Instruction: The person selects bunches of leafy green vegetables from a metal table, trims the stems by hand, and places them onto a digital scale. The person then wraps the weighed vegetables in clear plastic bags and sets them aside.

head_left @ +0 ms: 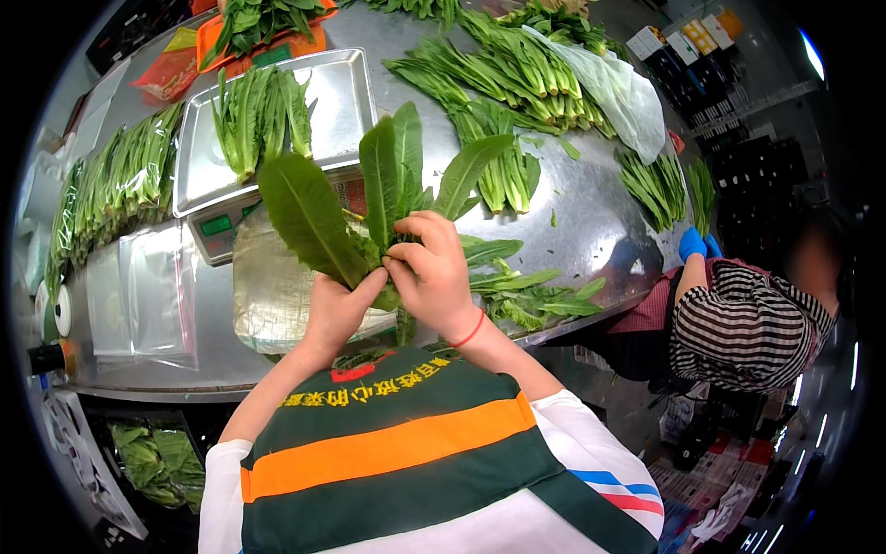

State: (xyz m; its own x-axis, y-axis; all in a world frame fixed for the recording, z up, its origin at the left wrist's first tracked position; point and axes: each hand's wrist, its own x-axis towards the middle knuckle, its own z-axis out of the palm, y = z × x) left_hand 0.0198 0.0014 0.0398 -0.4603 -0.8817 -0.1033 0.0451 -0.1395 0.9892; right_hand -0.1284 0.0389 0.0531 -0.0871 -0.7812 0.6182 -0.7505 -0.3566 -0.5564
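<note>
Both of my hands meet on a leafy green lettuce plant (314, 217) with long, pointed leaves, held upright above the near edge of the metal table. My left hand (340, 314) is wrapped round its lower part. The fingers of my right hand (429, 268) pinch among the leaves near the base, beside my left thumb. Below lies a pale flat board (272, 277), partly hidden by the leaves. A metal tray (337, 97) on a digital scale (217, 231) holds a lettuce bunch (263, 125). Loose leaves (535, 295) lie right of my hands.
Bagged lettuce (125, 180) lines the left, with clear plastic bags (143, 305) in front. A large lettuce pile (526, 78) lies at the back under a plastic sheet (614, 97). At right, a person (738, 323) wearing blue gloves handles greens. An orange basket (217, 42) stands far left.
</note>
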